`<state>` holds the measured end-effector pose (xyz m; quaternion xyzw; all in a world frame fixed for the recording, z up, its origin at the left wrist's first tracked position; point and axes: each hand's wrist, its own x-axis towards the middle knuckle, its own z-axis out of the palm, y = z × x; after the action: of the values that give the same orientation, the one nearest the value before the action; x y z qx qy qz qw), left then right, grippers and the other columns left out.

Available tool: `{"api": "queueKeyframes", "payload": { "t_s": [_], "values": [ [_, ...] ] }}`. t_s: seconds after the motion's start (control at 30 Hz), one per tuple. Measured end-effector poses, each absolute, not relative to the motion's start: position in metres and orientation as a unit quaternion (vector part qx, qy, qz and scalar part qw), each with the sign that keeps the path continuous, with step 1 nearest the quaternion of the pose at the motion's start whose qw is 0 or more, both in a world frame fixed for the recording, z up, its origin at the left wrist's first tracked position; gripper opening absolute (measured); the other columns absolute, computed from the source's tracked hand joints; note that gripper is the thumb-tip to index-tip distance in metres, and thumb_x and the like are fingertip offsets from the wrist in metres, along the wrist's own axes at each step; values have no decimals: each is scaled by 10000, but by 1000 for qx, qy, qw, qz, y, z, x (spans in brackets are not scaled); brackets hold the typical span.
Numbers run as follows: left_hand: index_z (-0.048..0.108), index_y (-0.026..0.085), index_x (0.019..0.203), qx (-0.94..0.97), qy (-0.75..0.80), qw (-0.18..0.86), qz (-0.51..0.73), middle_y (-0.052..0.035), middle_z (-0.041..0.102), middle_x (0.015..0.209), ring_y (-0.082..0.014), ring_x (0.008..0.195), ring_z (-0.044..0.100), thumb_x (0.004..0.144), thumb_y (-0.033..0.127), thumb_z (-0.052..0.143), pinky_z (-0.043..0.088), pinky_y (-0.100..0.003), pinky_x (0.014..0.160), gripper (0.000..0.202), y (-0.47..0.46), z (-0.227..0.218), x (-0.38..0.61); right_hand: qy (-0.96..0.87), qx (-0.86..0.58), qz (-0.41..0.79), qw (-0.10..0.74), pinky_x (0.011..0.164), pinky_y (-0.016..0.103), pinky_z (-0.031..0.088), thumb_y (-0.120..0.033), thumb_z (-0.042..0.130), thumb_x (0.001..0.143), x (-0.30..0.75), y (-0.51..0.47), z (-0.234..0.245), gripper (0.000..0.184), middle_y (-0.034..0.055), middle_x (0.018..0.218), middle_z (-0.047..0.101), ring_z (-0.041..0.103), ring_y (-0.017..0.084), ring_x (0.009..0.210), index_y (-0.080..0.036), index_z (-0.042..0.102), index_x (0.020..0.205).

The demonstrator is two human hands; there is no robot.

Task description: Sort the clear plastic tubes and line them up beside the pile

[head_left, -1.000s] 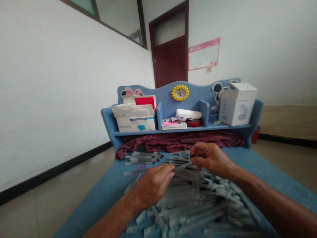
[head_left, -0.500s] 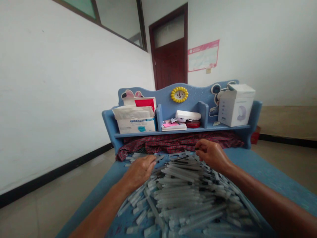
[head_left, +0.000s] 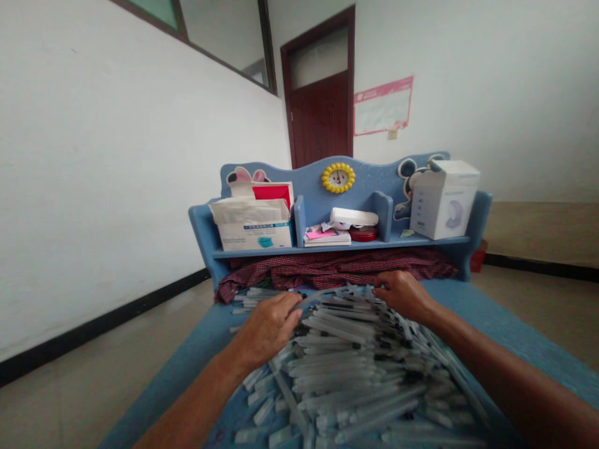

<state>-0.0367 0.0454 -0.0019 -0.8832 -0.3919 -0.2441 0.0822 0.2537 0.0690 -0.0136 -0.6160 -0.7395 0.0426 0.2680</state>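
Observation:
My left hand (head_left: pixel 270 327) is closed around one end of a whitish translucent pen (head_left: pixel 322 292), whose barrel points right toward my other hand. A dark bit shows at the fingertips. My right hand (head_left: pixel 400 293) has its thumb and fingers pinched together at the far right edge of the pile; what is between them, if anything, is too small to make out. Between and below both hands spreads a heap of pens (head_left: pixel 337 374), translucent with some black parts. Short clear caps (head_left: pixel 264 411) lie loose at the heap's left side.
The blue table (head_left: pixel 505 324) carries a shelf (head_left: pixel 341 246) at its back, with a mask box (head_left: pixel 253 234), papers, a red round tin (head_left: pixel 363 234) and a white carton (head_left: pixel 444 199). A checked cloth (head_left: pixel 327 268) lies bunched beneath the shelf.
My right hand has shifted slightly right and down, and the black piece at its fingertips no longer shows. The pen in my left hand now reaches farther right. The view has shifted slightly.

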Motion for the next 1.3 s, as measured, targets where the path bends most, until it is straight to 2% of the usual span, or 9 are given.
{"api": "queueKeyframes", "payload": {
  "t_s": [0.3,0.4,0.57,0.73,0.87,1.03,1.1,1.2,1.3],
  "values": [
    [579,146,995,-900,-354,74,-242,-69,619,865,-179,801,602,882,140,403,469,-272,721,209,39,-6,-29,-729,-641,30,239,573,241,325,-360,493,835,249,76,-26,283,59,709,694,610,173,678,-212,713,735],
    [581,150,988,-906,-342,85,-235,-66,620,847,-174,778,606,894,147,388,476,-264,702,214,36,-7,-25,-724,-641,24,253,553,241,307,-403,450,862,249,77,-27,343,59,701,688,599,167,654,-212,705,735],
    [577,180,1047,-908,-324,106,-244,-52,644,841,-152,758,629,912,180,380,497,-232,691,239,34,-11,-24,-729,-616,26,298,563,239,306,-377,414,888,254,78,-22,367,48,681,660,561,146,622,-177,690,753],
    [535,163,1149,-915,-299,125,-239,-67,671,876,-161,760,650,938,203,346,518,-245,686,286,30,-12,-21,-771,-549,67,315,532,209,313,-395,418,890,243,59,-3,388,-5,588,575,506,111,563,-150,654,701],
    [518,165,1166,-924,-268,104,-252,-65,677,885,-156,747,652,930,188,369,516,-240,675,280,24,-11,-17,-849,-408,147,304,536,187,320,-298,431,890,225,30,14,283,-25,621,549,481,89,567,-149,635,763],
    [533,175,1122,-923,-255,81,-277,-52,666,844,-147,742,644,918,178,402,502,-223,673,242,16,-10,-12,-867,-372,157,291,533,190,301,-206,364,909,216,9,23,292,-28,608,520,450,79,551,-150,566,704],
    [544,172,1073,-925,-256,71,-271,-48,658,827,-148,738,635,917,172,404,490,-226,668,210,13,-9,-10,-875,-367,149,280,548,194,304,-210,378,907,215,6,24,263,-18,644,550,467,84,574,-151,583,753],
    [554,162,966,-931,-264,56,-247,-41,643,791,-155,732,624,908,168,424,468,-235,656,142,6,-4,-7,-904,-349,123,213,560,199,300,-237,463,877,215,2,27,198,-10,659,572,483,89,592,-158,604,762],
    [554,165,957,-937,-272,41,-213,-28,647,796,-158,740,625,887,197,481,452,-234,652,106,4,5,-12,-920,-342,112,154,542,199,284,-242,501,859,219,-2,36,178,-12,640,577,479,84,570,-160,610,745]
  ]
}}
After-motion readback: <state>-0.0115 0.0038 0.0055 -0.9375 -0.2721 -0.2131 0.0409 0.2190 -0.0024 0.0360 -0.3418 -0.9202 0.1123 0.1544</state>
